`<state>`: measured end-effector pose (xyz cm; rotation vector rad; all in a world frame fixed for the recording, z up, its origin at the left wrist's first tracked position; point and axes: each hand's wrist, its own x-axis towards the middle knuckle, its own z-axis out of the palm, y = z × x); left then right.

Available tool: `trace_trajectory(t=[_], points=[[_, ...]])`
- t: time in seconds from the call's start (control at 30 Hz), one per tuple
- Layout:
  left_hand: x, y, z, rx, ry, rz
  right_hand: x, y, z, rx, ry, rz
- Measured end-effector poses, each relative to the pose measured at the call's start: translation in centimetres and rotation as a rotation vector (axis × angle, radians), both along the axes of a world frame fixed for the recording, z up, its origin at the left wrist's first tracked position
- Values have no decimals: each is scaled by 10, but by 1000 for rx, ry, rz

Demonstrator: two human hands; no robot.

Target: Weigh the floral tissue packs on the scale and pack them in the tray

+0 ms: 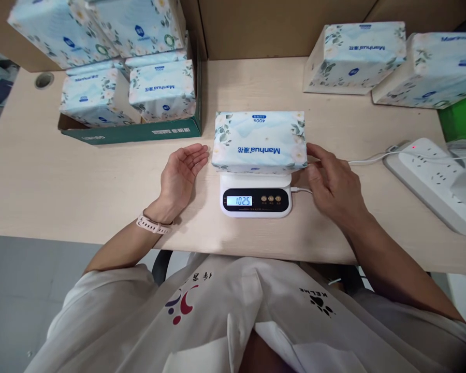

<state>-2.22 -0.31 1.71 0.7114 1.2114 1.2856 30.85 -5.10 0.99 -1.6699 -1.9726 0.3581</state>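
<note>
Pack [258,140]: on the scale [256,182], apparently being weighed.
Display [239,201]: lit, reading 102.5.
Left hand [183,173]: spread, left of the scale, off the pack.
Right hand [336,181]: loosely curved, right of the scale; contact unclear.
Next move: likely calls for both hands against the pack's ends.

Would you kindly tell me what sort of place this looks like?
Probably a weighing or packing bench: a tissue pack sits on a lit digital scale, with more packs in an open green box.
</note>
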Motion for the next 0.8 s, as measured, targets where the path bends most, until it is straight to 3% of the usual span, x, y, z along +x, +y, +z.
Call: trace_trajectory(t=[0.8], points=[[1,-1,3,-9,11,-10,1,-1,-3,96,10,66]])
